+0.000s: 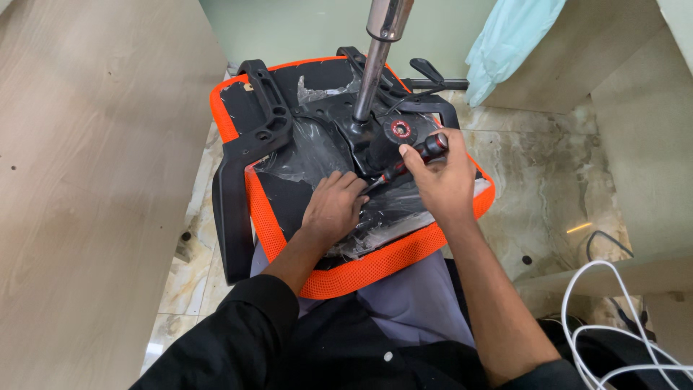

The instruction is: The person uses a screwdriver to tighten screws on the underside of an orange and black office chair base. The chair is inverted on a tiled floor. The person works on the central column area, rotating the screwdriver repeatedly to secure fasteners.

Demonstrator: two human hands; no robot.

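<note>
The left hand (333, 209) lies flat on the chair seat (289, 191), so the right hand (442, 180), closed on the screwdriver (411, 160), should keep pushing straight down beside it.

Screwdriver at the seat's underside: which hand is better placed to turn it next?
Right. The right hand already grips the screwdriver by its handle, tip down at the seat base. The left hand lies flat by the tip, likely steadying.

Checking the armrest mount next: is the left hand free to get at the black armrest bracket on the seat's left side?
Probably yes. The left hand lies flat on the plastic-wrapped seat underside, holding nothing, and nothing lies between it and the black armrest bracket.
</note>
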